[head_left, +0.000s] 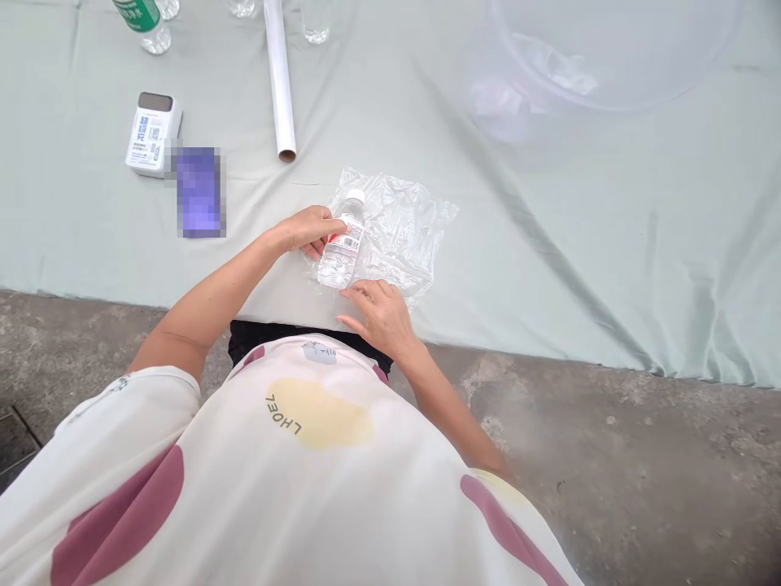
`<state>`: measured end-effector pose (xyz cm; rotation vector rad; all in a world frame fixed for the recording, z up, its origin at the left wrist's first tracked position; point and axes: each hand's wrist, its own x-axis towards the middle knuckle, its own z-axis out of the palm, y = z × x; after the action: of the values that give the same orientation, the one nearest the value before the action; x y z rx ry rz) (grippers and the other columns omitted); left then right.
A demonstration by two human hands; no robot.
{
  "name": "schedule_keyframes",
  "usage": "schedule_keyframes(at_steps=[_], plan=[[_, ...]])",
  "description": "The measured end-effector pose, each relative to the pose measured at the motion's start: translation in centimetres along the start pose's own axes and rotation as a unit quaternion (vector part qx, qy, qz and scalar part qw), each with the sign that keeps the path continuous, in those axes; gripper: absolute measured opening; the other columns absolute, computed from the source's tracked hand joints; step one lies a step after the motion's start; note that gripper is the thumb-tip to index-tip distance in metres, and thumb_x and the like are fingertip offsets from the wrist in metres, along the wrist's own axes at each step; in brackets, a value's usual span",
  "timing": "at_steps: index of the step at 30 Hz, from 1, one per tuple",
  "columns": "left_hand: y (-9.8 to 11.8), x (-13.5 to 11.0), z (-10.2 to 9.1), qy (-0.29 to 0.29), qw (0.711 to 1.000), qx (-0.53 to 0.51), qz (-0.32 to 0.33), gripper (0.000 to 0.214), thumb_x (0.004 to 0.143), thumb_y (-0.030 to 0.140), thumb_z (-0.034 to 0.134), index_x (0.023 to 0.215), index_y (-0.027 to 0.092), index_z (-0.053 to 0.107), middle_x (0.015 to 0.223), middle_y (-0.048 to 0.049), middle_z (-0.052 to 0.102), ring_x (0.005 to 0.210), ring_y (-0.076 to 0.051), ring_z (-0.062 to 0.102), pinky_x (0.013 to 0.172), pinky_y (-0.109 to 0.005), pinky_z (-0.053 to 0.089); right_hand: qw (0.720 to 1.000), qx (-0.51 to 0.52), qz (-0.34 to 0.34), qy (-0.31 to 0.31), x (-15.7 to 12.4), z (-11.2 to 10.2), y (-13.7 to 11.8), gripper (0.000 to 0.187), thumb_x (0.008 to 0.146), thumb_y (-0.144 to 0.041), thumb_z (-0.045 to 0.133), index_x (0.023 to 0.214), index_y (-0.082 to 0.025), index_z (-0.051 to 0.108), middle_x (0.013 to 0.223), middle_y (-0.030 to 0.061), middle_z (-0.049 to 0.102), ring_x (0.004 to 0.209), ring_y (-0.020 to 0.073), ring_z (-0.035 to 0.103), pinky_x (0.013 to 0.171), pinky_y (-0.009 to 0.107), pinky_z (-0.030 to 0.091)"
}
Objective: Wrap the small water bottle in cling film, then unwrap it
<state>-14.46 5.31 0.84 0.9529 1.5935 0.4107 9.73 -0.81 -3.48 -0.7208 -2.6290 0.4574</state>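
A clear plastic water bottle (342, 256) with a white cap and a red-and-white label lies tilted on a crumpled sheet of clear plastic film (406, 216). My left hand (311, 230) grips the bottle at its label, with the thumb across the front and the fingers at its left side. Close to the bottle's base is my right hand (381, 316), its thumb and fingers apart. Its fingertips reach the edge of the film by the base; whether they touch the bottle I cannot tell.
A pale green cloth (549, 268) covers the table. Beyond my hands lie a long white roll (281, 89), a white box-shaped device (152, 134) and a blurred purple object (200, 193). Several bottles, one green-labelled (143, 20), stand at the back. A translucent basin (634, 102) sits back right.
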Motion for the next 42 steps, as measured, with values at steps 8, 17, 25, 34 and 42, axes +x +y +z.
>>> schedule_keyframes(at_steps=[8,17,25,34,42], plan=[[-0.1,0.0,-0.2,-0.004,1.000,0.016,0.003,0.030,0.072,0.043,0.069,0.074,0.019,0.052,0.085,-0.0087,0.067,0.073,-0.020,0.068,0.063,-0.031,0.054,0.991,-0.064,0.117,0.009,-6.3,-3.1,4.4,0.028,0.098,-0.036,0.053,0.093,-0.019,0.074,0.093,0.0099,0.069,0.086,0.0239,0.062,0.075,0.038,0.047],[-0.6,-0.2,0.4,0.026,0.999,0.025,0.020,0.035,0.073,0.047,0.071,0.078,0.019,0.050,0.087,-0.0059,0.064,0.069,-0.017,0.065,0.061,-0.029,0.051,0.980,0.029,0.107,-0.163,2.7,0.4,-7.0,0.046,0.101,-0.029,0.042,0.144,-0.015,0.049,0.148,0.0168,0.050,0.100,0.0273,0.071,0.073,0.038,0.060],[-1.0,-0.7,0.8,0.056,0.997,0.036,0.046,0.037,0.074,0.050,0.070,0.076,0.020,0.048,0.085,-0.0038,0.064,0.067,-0.015,0.062,0.058,-0.027,0.050,0.953,0.014,0.089,-0.290,2.9,1.9,-8.4,0.053,0.098,-0.034,0.050,0.148,-0.017,0.044,0.161,0.0146,0.031,0.092,0.0310,0.073,0.071,0.045,0.061],[-0.3,-2.0,1.0,0.103,0.981,0.157,0.050,0.045,0.075,0.063,0.065,0.086,0.020,0.057,0.076,-0.0030,0.066,0.071,-0.021,0.065,0.062,-0.028,0.044,0.958,0.229,0.132,-0.112,1.4,-0.3,-5.5,0.032,0.099,-0.028,0.047,0.124,-0.023,0.067,0.121,0.0050,0.072,0.100,0.0181,0.070,0.086,0.032,0.057],[-2.9,-3.6,-0.1,0.288,0.935,0.192,0.078,0.034,0.094,0.051,0.045,0.106,0.022,0.057,0.092,-0.0057,0.066,0.090,-0.023,0.062,0.073,-0.030,0.041,0.971,0.136,0.168,0.102,4.7,-0.4,-2.2,0.030,0.099,-0.030,0.045,0.120,-0.023,0.065,0.129,0.0111,0.064,0.107,0.0223,0.066,0.084,0.037,0.058]])
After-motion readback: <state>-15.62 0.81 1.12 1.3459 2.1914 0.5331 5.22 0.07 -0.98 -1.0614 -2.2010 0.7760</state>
